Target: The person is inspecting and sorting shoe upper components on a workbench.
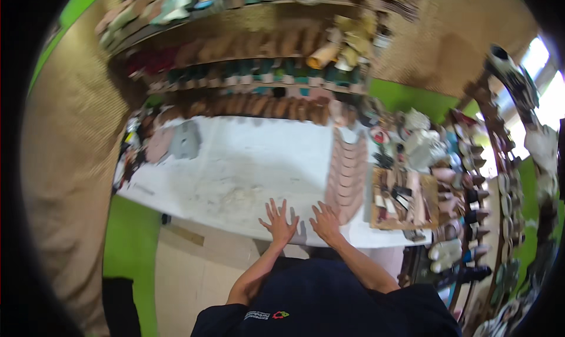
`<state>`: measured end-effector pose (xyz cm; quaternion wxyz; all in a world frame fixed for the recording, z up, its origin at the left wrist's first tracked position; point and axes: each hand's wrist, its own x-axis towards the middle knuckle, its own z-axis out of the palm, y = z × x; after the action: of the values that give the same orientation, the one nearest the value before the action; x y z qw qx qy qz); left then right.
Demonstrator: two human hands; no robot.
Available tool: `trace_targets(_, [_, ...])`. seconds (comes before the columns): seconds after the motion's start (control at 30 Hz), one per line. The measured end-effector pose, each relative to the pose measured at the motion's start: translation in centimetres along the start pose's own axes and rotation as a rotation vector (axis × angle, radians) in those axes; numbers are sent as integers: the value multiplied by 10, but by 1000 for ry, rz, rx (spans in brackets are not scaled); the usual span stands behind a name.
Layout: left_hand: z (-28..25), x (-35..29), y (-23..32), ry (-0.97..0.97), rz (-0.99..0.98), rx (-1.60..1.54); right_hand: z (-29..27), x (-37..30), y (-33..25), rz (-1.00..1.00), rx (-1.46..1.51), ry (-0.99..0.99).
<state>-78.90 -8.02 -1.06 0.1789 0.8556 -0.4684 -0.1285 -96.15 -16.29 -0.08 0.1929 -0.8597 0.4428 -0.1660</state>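
My left hand (pixel 279 224) lies at the near edge of the white worktable (pixel 259 154), palm down with its fingers spread. Beside it, a short gap to the right, my right hand (pixel 325 223) rests with fingers apart too. Neither hand holds anything. Just right of my right hand runs a long row of overlapping pinkish-beige curved pieces (pixel 347 181), which look like cut shoe parts. Its nearest end comes close to my right fingers; whether they touch I cannot tell.
A wooden tray (pixel 378 224) of hand tools stands at the table's right. Grey pieces (pixel 185 140) and pink pieces (pixel 159 145) lie at the far left. Shelves (pixel 235 60) of shoe forms rise behind the table. A shoe rack (pixel 471 213) stands at the right.
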Motion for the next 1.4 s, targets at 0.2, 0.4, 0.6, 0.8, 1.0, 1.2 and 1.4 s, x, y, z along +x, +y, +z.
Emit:
trace_targets(0.2, [-61, -27, -104, 67, -138, -69, 40, 13, -102, -174, -69, -76])
trace_targets(0.4, [-128, -58, -235, 152, -301, -65, 114, 30, -233, -324, 0, -114])
trace_targets(0.6, [-188, -89, -338, 214, -448, -80, 174, 44, -340, -469, -39, -155])
trace_targets(0.8, [-224, -95, -398, 259, -534, -86, 216, 71, -406, -553, -46, -144])
trace_targets(1.0, [-250, -72, -432, 272, -570, -125, 240, 131, -439, -573, -48, -144])
trace_targets(1.2, [-282, -22, -476, 293, -573, -111, 268, 228, -480, -637, -26, -49])
trace_targets(1.4, [-316, 25, -531, 246, -542, -25, 312, 341, -530, -614, 0, 41])
